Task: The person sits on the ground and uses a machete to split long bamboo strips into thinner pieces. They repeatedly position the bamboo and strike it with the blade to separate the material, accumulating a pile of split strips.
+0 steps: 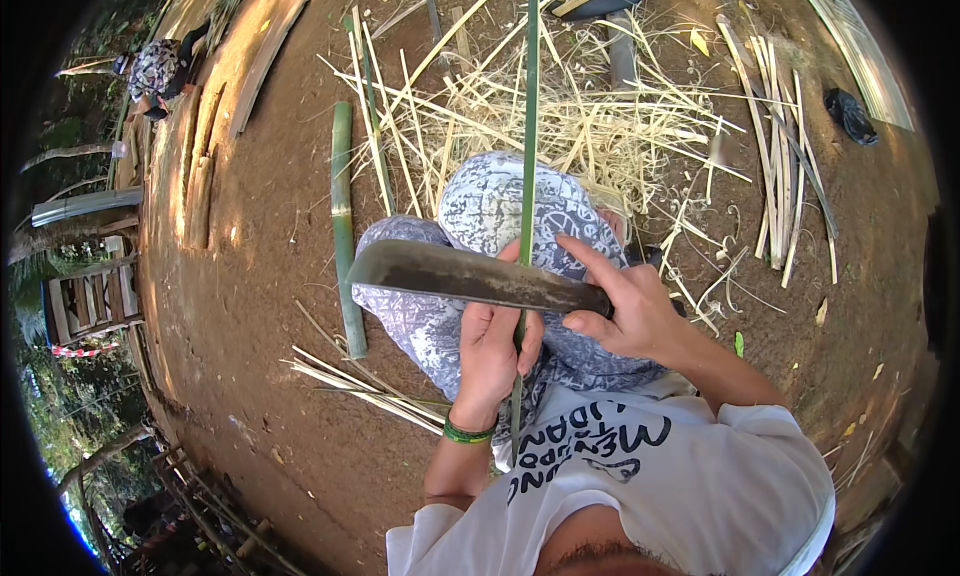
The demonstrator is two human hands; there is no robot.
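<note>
A long green bamboo strip [531, 106] runs upright through the picture, over my patterned trousers [490, 201] and down toward my white shirt. My left hand [488, 361], with a green band at the wrist, is closed around the strip just below the blade; one fingertip shows above it. In my right hand [640, 311] is the handle end of a machete [450, 276], its index finger and thumb reaching forward. The broad dark blade lies crosswise over the strip, its tip to the left. Whether the edge touches the strip I cannot tell. My palm hides most of the handle.
Pale bamboo strips and shavings [600, 126] are heaped ahead of my knees. A green bamboo pole [342, 216] lies at the left, near more thin strips [370, 394]. Further strips [775, 146] and a black plastic bag [850, 116] lie right. Another person [158, 71] is far left.
</note>
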